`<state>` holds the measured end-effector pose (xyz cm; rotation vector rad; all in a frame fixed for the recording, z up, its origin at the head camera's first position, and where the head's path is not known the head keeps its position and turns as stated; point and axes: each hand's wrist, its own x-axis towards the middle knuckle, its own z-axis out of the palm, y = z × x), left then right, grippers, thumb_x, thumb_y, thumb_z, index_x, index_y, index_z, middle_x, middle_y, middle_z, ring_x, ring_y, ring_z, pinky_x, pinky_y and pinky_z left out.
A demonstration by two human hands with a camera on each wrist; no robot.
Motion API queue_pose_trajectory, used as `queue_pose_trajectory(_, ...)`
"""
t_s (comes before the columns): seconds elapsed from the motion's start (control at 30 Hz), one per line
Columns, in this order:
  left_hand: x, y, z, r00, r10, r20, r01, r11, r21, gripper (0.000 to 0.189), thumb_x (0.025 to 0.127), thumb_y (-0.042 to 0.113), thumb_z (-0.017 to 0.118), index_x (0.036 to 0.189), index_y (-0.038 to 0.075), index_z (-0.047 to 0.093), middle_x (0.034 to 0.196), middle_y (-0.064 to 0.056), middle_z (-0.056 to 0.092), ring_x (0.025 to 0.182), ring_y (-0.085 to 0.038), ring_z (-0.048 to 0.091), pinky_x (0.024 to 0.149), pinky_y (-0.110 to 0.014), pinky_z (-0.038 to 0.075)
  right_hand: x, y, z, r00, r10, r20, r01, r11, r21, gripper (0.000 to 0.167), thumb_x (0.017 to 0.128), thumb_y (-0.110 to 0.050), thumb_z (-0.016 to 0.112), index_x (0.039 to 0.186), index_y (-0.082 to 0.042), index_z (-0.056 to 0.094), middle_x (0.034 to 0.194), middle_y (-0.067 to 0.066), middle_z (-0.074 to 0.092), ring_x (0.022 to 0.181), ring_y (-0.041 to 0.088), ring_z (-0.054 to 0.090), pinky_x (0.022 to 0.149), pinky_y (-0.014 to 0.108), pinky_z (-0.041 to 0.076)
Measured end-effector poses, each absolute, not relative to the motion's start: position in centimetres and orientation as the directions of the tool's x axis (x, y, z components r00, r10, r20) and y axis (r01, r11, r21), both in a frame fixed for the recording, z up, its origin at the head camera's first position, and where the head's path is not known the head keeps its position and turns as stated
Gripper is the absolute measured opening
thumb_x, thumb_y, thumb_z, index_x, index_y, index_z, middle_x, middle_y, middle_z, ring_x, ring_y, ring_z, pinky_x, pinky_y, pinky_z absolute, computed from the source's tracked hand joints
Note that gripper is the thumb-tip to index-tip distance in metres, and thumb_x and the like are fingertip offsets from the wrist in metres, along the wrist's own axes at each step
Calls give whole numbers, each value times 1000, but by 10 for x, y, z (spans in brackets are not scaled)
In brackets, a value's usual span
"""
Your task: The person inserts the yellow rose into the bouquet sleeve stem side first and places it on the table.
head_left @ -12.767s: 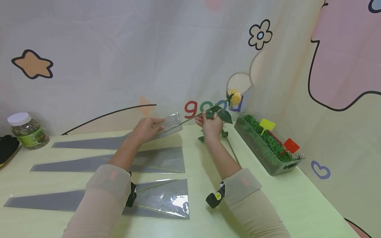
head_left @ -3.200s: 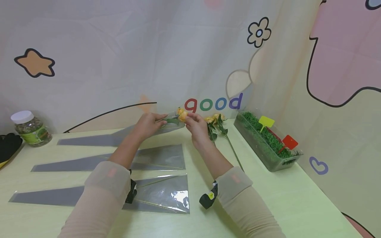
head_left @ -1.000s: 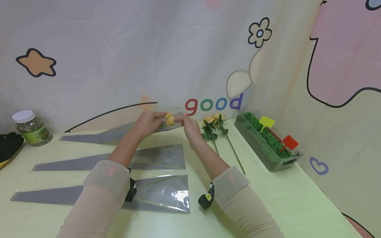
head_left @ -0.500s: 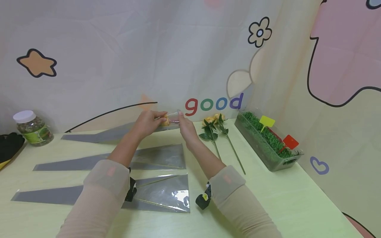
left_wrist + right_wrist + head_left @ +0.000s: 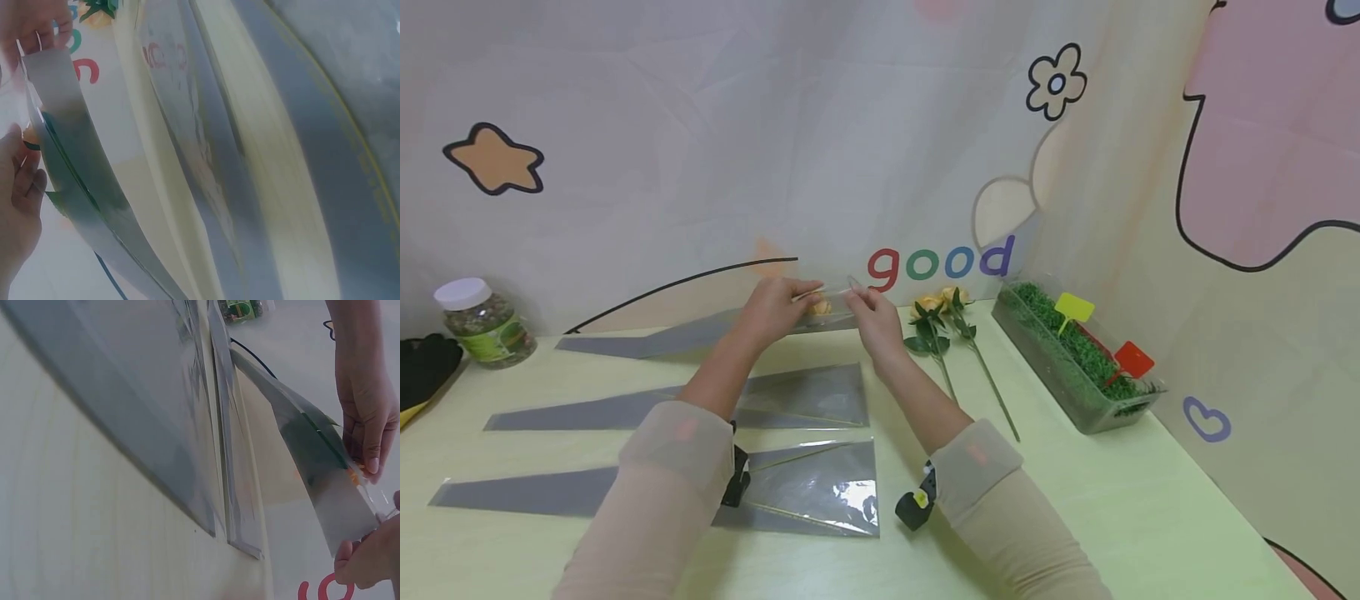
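Observation:
Near the back wall my left hand (image 5: 775, 310) pinches the near rim of a tapered grey flower sleeve (image 5: 309, 465) with a clear front. A yellow rose (image 5: 820, 307) lies inside it, its bloom just short of the wide open end and partly hidden by my left fingers. My right hand (image 5: 880, 327) pinches the edge of that open end, thumb against fingers. Dark green leaves show through the sleeve in both wrist views. The wide end is raised, while its narrow tail (image 5: 625, 345) reaches left along the table.
Two more grey sleeves, a middle one (image 5: 808, 398) and a front one (image 5: 820, 483), lie flat on the table. To the right are two yellow roses (image 5: 942, 312) and a clear planter (image 5: 1037, 354) of artificial grass. A lidded jar (image 5: 484, 333) stands at the left.
The rose, earlier held outside with its stem entering the sleeve, has slid left until its bloom is inside. My right hand has gone from the flower to the sleeve's open edge.

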<state>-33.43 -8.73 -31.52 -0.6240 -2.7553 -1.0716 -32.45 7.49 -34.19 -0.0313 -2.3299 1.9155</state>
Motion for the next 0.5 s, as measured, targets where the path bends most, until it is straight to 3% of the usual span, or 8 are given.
queue_pose_trajectory(0.13,-336,-85,-318,-926,309,216,373,679,632,35,95,18,55,128,8,56,77,-18,64,39,-10,21,46,-28,32,-325,80,-344,-982,150,114,-82,205,-975,20,89,-18,61,104,-4,64,101,7,58,93,21,51,80,33,44)
queue_pose_trajectory(0.23,-338,-83,-322,-930,301,210,364,691,624,34,95,18,55,127,8,57,73,-17,63,38,-10,22,45,-27,31,-326,83,-345,-980,169,103,-63,227,-972,14,88,-12,62,99,-3,66,95,6,59,87,20,52,75,29,44)
queue_pose_trajectory(0.5,-340,-79,-329,-922,302,243,388,744,544,33,93,16,57,124,5,59,61,-12,60,40,-12,30,46,-29,34,-331,86,-349,-991,131,23,0,174,-985,15,88,-3,61,99,7,65,80,7,58,68,15,55,67,27,51)
